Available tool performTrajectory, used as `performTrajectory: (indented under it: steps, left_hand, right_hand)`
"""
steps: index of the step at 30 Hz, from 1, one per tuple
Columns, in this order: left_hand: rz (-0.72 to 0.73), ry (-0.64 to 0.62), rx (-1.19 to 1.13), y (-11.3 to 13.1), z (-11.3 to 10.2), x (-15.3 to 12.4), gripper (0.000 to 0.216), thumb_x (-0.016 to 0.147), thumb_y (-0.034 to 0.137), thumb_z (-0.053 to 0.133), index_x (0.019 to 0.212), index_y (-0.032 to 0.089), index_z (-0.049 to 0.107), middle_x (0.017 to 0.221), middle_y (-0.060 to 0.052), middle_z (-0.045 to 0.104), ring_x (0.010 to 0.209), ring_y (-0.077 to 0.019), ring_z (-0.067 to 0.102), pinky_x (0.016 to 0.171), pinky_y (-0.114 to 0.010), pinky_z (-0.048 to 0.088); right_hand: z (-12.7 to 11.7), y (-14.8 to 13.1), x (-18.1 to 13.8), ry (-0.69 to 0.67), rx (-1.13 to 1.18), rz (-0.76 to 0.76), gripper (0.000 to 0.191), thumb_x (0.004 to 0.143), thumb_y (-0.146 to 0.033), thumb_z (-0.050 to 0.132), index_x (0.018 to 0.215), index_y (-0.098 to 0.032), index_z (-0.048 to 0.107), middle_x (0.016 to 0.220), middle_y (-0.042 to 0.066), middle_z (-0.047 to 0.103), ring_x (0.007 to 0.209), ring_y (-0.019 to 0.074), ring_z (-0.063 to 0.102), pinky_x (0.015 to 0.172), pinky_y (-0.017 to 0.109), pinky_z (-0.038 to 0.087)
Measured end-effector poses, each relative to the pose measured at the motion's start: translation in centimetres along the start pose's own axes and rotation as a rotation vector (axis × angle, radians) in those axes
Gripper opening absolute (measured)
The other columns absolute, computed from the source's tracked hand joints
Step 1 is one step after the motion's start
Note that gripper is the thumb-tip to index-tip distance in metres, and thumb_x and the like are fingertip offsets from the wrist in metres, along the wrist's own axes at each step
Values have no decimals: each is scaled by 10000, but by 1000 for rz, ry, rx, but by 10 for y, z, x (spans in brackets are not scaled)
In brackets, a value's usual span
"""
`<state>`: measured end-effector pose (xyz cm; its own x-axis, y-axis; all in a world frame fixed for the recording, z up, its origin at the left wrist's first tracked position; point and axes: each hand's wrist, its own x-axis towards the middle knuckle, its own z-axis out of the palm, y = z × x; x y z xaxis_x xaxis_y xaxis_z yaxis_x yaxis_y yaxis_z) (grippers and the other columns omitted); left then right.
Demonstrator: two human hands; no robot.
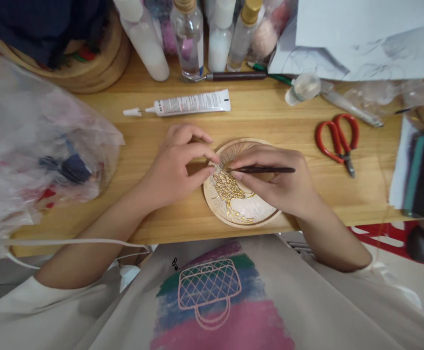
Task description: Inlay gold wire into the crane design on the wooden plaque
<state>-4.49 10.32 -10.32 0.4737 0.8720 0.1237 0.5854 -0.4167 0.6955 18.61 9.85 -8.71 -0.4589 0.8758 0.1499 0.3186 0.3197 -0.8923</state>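
A round, pale wooden plate [258,210] lies near the table's front edge, bearing a raised gold design [229,187] of small scale-like cells and curved lines. In my right hand [282,182], thumb and fingers grip a slim dark-handled tool [270,169], its tip on the upper part of the gold design. Its exact kind is hard to make out. At the plate's left rim, my left hand [177,163] brings thumb and a fingertip together close to the tool's tip. Whatever lies between them is too small to name. A white glue-like tube [193,103] lies beyond, its cap [132,112] off.
Red-handled pliers [339,141] lie to the right. Bottles [187,43] and another dark-handled tool [237,76] are at the back, beside papers [364,39]. A plastic bag [47,136] and a round wooden container [88,78] occupy the left. A white cable [88,241] crosses my left forearm.
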Motion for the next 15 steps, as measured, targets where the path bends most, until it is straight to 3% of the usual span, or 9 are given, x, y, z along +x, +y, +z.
performTrajectory:
  steps: [5, 10, 15]
  left_hand:
    - [58, 82, 57, 1, -2, 0, 69, 948, 260, 628, 978, 246, 689, 1117, -51, 682, 1095, -213, 644, 987, -415, 533]
    - [336, 68, 380, 9, -15, -2, 146, 977, 188, 549, 1070, 181, 660, 1106, -108, 740, 1043, -277, 696, 874, -447, 565]
    - [606, 29, 574, 8, -19, -14, 137, 982, 150, 574, 1101, 175, 637, 1133, -85, 766, 1073, -234, 723, 864, -376, 565]
  right_hand:
    - [0, 0, 1, 29, -2, 33, 98, 866, -162, 711, 876, -249, 754, 961, 17, 792, 896, 185, 746, 842, 347, 614]
    - [-4, 5, 5, 107, 1, 37, 67, 852, -175, 732, 872, -234, 757, 937, 21, 795, 862, 181, 749, 809, 323, 607]
    - [-6, 10, 8, 122, -20, 14, 66, 844, -185, 743, 879, -237, 766, 888, 29, 791, 804, 167, 743, 758, 295, 599]
